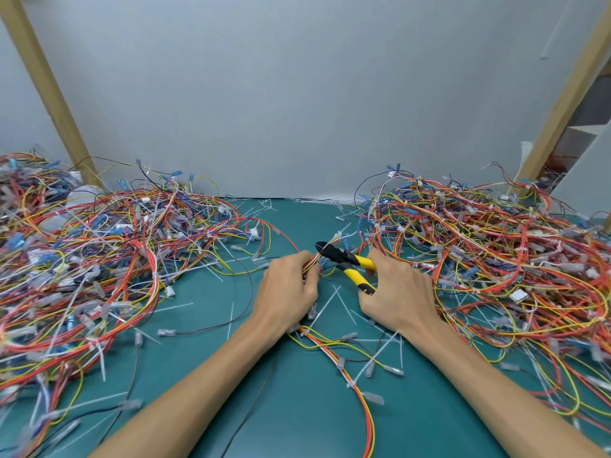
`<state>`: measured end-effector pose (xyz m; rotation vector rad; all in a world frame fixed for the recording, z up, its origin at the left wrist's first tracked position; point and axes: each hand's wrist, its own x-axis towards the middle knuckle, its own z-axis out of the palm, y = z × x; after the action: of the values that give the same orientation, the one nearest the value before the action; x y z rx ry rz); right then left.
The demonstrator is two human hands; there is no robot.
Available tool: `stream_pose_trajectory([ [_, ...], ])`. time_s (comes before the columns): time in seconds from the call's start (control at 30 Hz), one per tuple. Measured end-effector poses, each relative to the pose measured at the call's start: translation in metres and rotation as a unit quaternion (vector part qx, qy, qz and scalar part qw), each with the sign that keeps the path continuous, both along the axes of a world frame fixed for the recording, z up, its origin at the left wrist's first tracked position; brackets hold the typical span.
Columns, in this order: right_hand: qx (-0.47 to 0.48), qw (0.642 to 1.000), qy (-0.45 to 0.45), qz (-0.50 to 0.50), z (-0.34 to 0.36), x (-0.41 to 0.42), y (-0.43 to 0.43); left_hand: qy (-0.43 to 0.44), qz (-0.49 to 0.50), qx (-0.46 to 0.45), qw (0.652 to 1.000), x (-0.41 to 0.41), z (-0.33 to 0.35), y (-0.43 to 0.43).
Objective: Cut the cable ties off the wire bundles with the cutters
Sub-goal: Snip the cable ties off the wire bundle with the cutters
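My left hand (289, 292) grips a thin wire bundle (344, 368) of red, orange and yellow wires; the bundle runs out under my wrist toward the near edge. My right hand (395, 292) grips the yellow-and-black handles of the cutters (347, 259). Their black jaws (322, 247) point left and sit against the bundle just above my left fingers. Whether a cable tie lies between the jaws is hidden. Another white cable tie (350, 382) wraps the bundle lower down.
A big heap of tangled wires (92, 259) covers the left side of the green mat (198, 325), another heap (515, 259) the right. Cut white ties (330, 302) and loose terminals litter the middle. A grey wall and two wooden posts stand behind.
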<state>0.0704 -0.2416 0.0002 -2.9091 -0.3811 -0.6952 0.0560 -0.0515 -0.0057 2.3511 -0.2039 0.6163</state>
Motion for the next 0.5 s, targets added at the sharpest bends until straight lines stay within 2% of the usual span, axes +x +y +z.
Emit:
stream_pose_trajectory([
  [0.17, 0.016, 0.999, 0.027, -0.004, 0.0001, -0.0013, -0.0014, -0.009, -0.006, 0.008, 1.0, -0.0008, 0.0005, 0.0041],
  [0.33, 0.039, 0.999, 0.032, 0.001, 0.0013, -0.0003, -0.0017, 0.088, -0.06, -0.13, 0.986, 0.0039, 0.0048, 0.007],
  [0.5, 0.053, 0.998, 0.025, 0.012, 0.0, -0.0011, -0.0031, 0.112, -0.083, -0.154, 0.978, 0.0034, 0.0039, 0.0093],
])
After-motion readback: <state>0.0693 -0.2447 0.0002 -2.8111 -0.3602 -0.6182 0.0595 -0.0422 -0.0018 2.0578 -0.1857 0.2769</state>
